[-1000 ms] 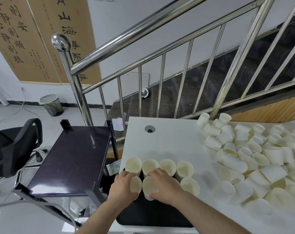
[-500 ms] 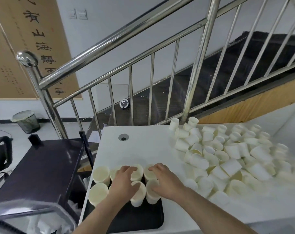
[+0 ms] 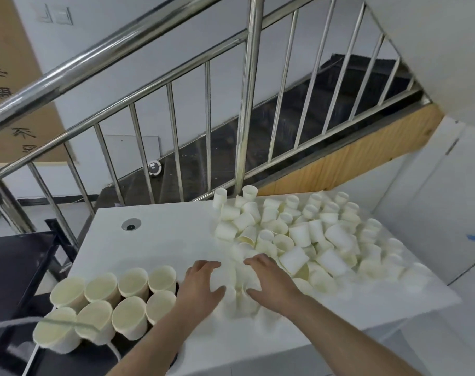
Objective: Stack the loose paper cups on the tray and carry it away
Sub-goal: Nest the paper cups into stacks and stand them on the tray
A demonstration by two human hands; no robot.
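loose paper cups (image 3: 298,234): heap far-right on white table (image 3: 163,240), upright ones on tray (image 3: 138,346) near-left | handling: likely light, thin-walled, crushable; take by sidewall | left hand (image 3: 201,286), right hand (image 3: 269,280): fingers spread, holding nothing, at heap's near edge

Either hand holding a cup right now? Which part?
Cannot tell. The left hand and right hand flank blurred cups on the table; no grip shows.

both forearms reach in from 6 o'clock; left hand (image 3: 201,287) and right hand (image 3: 269,280) palm-down, side by side, fingers loosely spread toward 12
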